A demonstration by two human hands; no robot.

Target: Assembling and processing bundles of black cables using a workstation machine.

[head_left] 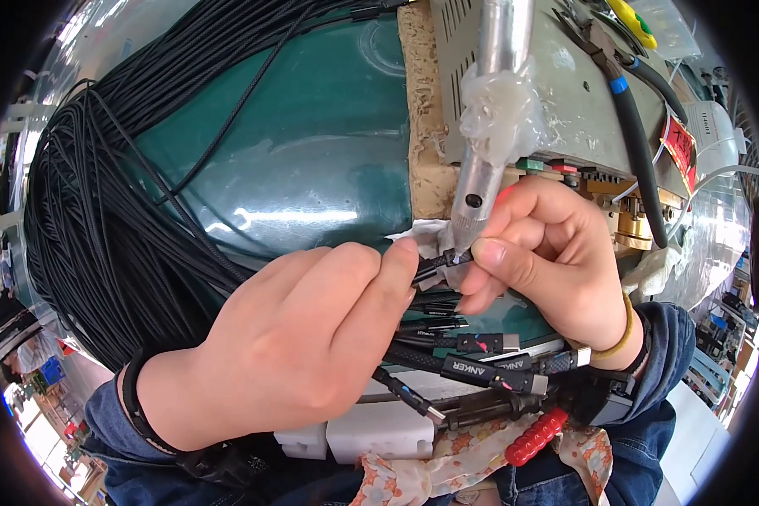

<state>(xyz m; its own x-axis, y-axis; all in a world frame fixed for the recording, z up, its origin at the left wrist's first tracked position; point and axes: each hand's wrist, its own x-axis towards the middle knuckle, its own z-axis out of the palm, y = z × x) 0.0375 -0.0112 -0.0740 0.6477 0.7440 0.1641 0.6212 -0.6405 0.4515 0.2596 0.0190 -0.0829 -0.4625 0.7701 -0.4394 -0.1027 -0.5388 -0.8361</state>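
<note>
Between my two hands is the plug end of a black braided cable (430,268), right below the open lower end of a metal tube (481,190). My left hand (304,337) is closed round the cable side, fingertips pinching it. Thumb and fingers of my right hand (557,261) pinch the plug's tip; part of it is hidden by the fingers. A whitish, glue-like lump (502,114) wraps the tube higher up. Just below my hands lie several more black cables with metal-tipped USB-C plugs (481,342), some beside my left hand's fingers.
A thick bundle of black cables (76,211) covers the left of the green mat (295,152). At the right stands a grey metal box (565,84) with pliers (624,101) on it and brass fittings (637,223) below. A ridged red handle (538,437) is near my lap.
</note>
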